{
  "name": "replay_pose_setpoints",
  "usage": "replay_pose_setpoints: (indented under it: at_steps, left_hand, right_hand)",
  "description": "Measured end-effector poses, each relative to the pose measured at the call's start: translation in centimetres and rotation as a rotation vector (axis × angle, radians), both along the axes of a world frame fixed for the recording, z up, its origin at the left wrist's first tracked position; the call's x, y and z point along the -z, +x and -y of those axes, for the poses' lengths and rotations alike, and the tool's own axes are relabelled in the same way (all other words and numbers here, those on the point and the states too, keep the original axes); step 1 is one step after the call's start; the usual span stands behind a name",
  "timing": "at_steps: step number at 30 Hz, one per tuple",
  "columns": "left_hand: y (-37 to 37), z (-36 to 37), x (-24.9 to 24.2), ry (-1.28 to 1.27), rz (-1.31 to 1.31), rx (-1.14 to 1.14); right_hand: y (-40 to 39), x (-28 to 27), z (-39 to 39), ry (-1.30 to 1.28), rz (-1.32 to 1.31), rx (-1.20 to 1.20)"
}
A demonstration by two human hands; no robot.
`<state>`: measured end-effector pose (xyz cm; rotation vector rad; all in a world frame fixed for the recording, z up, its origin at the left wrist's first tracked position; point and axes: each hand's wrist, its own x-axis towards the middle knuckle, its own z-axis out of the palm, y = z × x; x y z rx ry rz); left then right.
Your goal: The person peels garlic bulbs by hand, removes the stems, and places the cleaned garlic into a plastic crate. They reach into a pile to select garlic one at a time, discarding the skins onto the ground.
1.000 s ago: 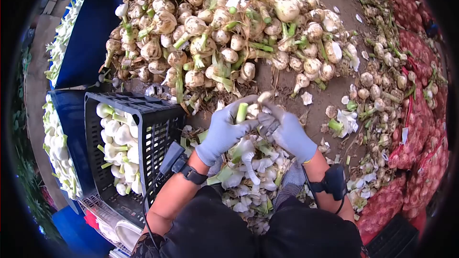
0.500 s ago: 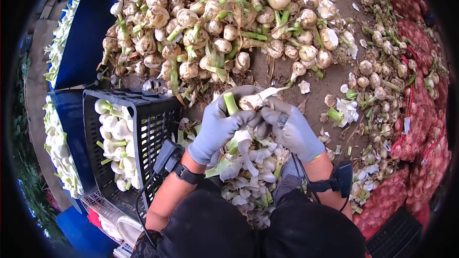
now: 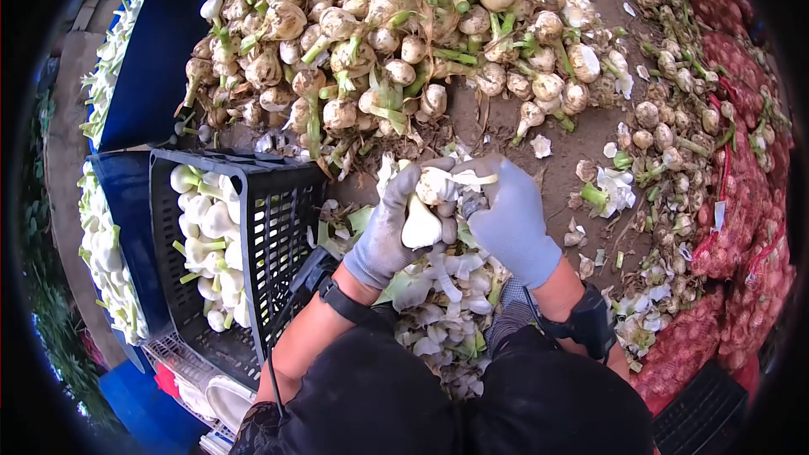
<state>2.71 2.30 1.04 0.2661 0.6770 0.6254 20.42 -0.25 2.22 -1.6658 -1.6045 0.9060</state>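
In my left hand (image 3: 383, 232), which wears a grey work glove, a garlic bulb (image 3: 421, 226) is gripped in front of my knees. Its lower part is smooth and white, while brownish skin and roots show at the upper end. My right hand (image 3: 514, 223), gloved too, is closed at the bulb's right side. A pale strip of skin (image 3: 476, 178) sticks out by its thumb and fingers; some fingertips are hidden. Below both hands lies a heap of peeled garlic skins (image 3: 447, 312) between my legs.
Ahead is a large pile of soiled garlic (image 3: 354, 59). A black crate (image 3: 286, 227) with cleaned white bulbs (image 3: 211, 236) stands at left, beside blue containers (image 3: 139, 236) of more garlic. Red mesh sacks (image 3: 733, 211) and small loose bulbs (image 3: 661, 135) line the right.
The garlic has turned in my hands: its green stem no longer shows, and a clean white part now faces down. My right hand has turned, with a skin strip at its fingers.
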Motion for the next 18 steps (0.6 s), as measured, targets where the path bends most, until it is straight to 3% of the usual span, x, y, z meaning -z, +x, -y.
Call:
replay_pose_setpoints:
  at_steps: [1, 2, 3, 4, 6, 7, 9, 10, 12, 15, 17, 18]
  left_hand:
    - [0.0, 0.0, 0.2, -0.143, 0.086, -0.049]
    - [-0.4, -0.4, 0.1, -0.068, 0.139, 0.010]
    - [-0.3, -0.4, -0.1, -0.063, 0.140, 0.007]
    - [-0.2, -0.3, -0.4, 0.107, 0.012, -0.025]
    - [0.6, -0.3, -1.4, 0.377, -0.190, -0.061]
    - [0.6, -0.2, -1.2, 0.376, -0.190, -0.060]
    - [0.3, -0.2, -1.1, 0.804, -0.733, -0.001]
    - [-0.3, -0.2, -1.5, 0.737, -0.822, 0.034]
    - [-1.2, -0.5, -1.1, 0.721, -0.744, -0.069]
    - [-1.4, -1.7, -2.2, 0.679, -0.722, -0.037]
    - [-1.3, -1.7, -2.1, 0.737, -0.679, 0.174]
    - [-1.1, -1.7, -2.1, 0.846, -0.755, 0.181]
  right_hand:
    - [-0.1, -0.6, -0.1, 0.135, 0.168, -0.034]
    - [-0.3, -1.1, -0.3, 0.139, 0.168, -0.036]
    - [-0.8, -1.5, -0.5, -0.109, -0.251, 0.024]
    - [-1.1, -1.7, -0.6, -0.362, -0.669, 0.088]
    - [-1.1, -1.1, -0.5, -0.350, -0.707, 0.096]
    - [-1.1, -0.9, -0.7, -0.337, -0.745, 0.096]
    - [-0.6, -0.4, -0.8, -0.419, -0.739, 0.070]
    - [-0.7, 0.3, -0.6, -0.411, -0.674, 0.074]
    - [-0.9, -0.9, -0.4, -0.544, -0.579, 0.098]
    - [-1.4, 0.4, 0.9, -0.484, -0.584, 0.109]
    - [-1.0, 0.2, 1.2, -0.338, -0.435, 0.073]
    - [-0.5, -0.3, 1.2, -0.215, -0.123, -0.046]
